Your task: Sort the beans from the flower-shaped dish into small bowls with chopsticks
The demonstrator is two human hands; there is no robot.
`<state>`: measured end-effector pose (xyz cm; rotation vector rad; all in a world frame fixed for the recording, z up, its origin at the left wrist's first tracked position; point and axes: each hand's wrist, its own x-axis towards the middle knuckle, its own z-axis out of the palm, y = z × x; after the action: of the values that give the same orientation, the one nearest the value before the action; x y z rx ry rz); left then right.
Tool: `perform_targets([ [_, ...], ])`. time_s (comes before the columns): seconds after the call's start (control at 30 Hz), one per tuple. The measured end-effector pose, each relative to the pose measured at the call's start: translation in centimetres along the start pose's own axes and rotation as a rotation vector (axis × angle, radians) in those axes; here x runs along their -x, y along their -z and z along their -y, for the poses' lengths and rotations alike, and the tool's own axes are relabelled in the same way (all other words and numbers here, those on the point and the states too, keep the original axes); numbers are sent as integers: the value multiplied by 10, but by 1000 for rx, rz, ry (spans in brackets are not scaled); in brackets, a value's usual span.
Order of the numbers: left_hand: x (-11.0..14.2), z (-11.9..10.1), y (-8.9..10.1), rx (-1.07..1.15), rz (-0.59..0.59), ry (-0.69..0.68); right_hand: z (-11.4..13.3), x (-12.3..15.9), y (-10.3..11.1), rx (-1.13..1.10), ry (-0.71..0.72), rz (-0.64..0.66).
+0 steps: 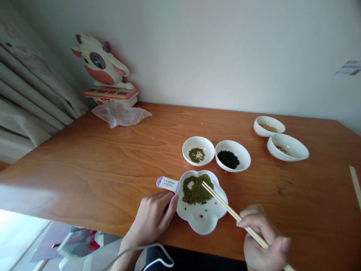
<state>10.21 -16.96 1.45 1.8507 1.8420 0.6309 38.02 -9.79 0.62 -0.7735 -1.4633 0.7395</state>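
Chopsticks [225,205] sit pinched in the right hand [263,241], fingers closed round their upper ends; tips reach up and left from that hand, over the heap of green beans [196,189] in the flower-shaped dish [201,222]. Whether the tips grip a bean cannot be told. Left hand [152,220] lies loose on the wooden table [98,165], fingertips against the dish's left rim, holding nothing. Just beyond its fingertips, a small labelled tag [168,183]. Past the dish, away from both hands: white bowl with a few green beans [198,151], then bowl of black beans [232,156] beside it. Further right of these, well apart, two more white bowls [287,147]. Far left of the left hand, a cow figure [105,69] by the wall.
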Motion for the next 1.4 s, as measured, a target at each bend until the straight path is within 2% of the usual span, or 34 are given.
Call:
perform_targets([
  [0.17,0,1,0,-8,14,-3,6,-12,-7,41,-45,15],
  [0.3,0,3,-1,-17,21,-11,8,-20,-7,115,35,-4],
  [0.43,1,3,-2,-21,14,-10,3,-14,-5,225,106,-62],
  [0.6,1,2,-2,-32,2,-12,-3,-4,-9,371,166,9],
  [0.8,1,0,0,-18,-7,0,2,-9,-14,205,180,175],
  [0.97,-1,-1,2,-31,-8,-23,8,-14,-14,145,137,150],
  [1.23,0,0,1,-40,-10,-8,16,-17,-8,51,130,258],
  [1.4,0,-2,1,-38,-18,13,15,-10,-2,-58,187,251],
])
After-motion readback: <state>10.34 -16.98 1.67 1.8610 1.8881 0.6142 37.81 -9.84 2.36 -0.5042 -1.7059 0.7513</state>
